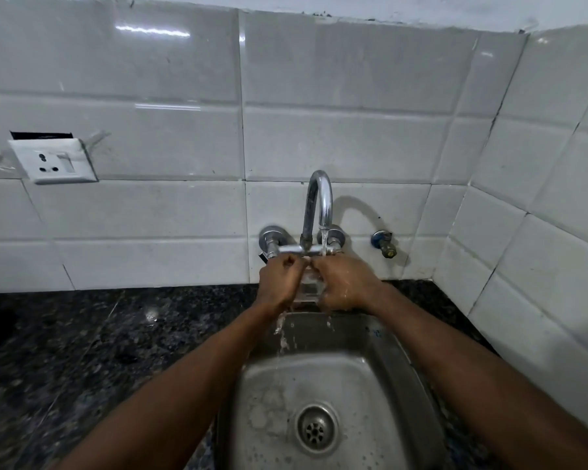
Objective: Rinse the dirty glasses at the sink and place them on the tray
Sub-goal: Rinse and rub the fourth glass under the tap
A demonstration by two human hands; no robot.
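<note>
We can make out little of the glass (309, 284): only a pale, see-through sliver shows between our hands, held over the back edge of the sink (381, 378), just below the tap (319, 201). Its rim and base are covered, so we cannot tell how it is tilted. Our left hand (279, 279) curls round its left side and our right hand (347, 283) wraps its right side, both gripping it, with the fingertips nearly meeting on top. A thin stream of water (324, 244) falls from the spout onto the right hand's fingers, and splashes run off below both wrists into the basin. The tap is a curved chrome gooseneck on a wall mixer whose handles sit partly behind our knuckles. The sink is dull, scuffed steel with rounded corners and a round slotted drain (316, 427); its near edge is cut off by the frame. The worktop (99, 334) is dark speckled stone, glossy. Behind it, white glazed tiles (336, 137) cover the wall, with a white socket plate (53, 161) at left and a small brass valve (384, 245) right of the tap.
</note>
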